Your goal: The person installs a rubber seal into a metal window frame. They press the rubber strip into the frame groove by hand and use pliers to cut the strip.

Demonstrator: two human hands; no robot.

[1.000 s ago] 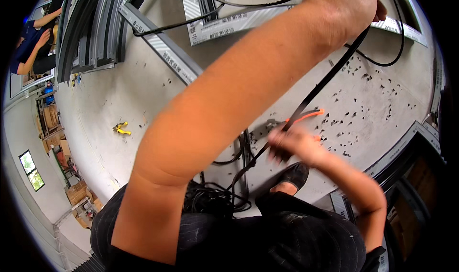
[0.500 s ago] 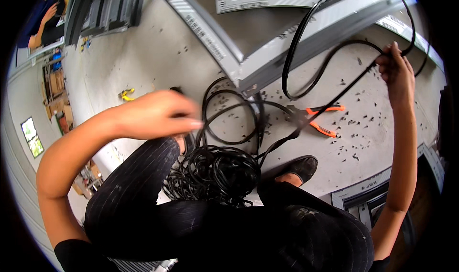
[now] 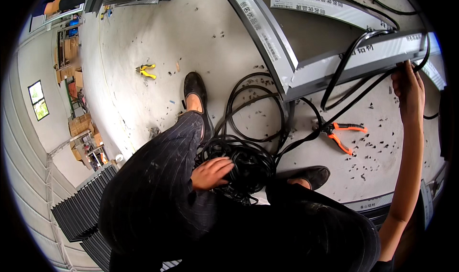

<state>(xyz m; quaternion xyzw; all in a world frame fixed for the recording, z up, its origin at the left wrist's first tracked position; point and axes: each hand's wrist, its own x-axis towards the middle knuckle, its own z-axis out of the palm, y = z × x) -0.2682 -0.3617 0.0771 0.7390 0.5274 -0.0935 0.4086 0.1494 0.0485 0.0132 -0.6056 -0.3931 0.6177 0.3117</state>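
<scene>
1. A pair of yellow-handled pliers (image 3: pixel 146 70) is seen lying on the grey concrete floor (image 3: pixel 143 109) in the upper left of the frame, well apart from both hands.
2. Just below the centre, the left hand (image 3: pixel 211 172) is laid on a tangled coil of black rubber cord (image 3: pixel 248 164); its fingers are curled loosely over the strands, and whether any strand is actually pinched cannot be told.
3. The coil is placed on the floor between two black slip-on shoes (image 3: pixel 196 92), with wider loops of the same cord spread above it toward the centre.
4. A long grey aluminium frame profile (image 3: pixel 267 42) is set across the upper centre.
5. A pair of orange-handled cutters (image 3: pixel 342 133) is found on the floor right of centre, beside a taut run of cord.
6. At the upper right, the right hand (image 3: pixel 409 92) is raised, with fingers closed around the black cord where it meets the profile.
</scene>
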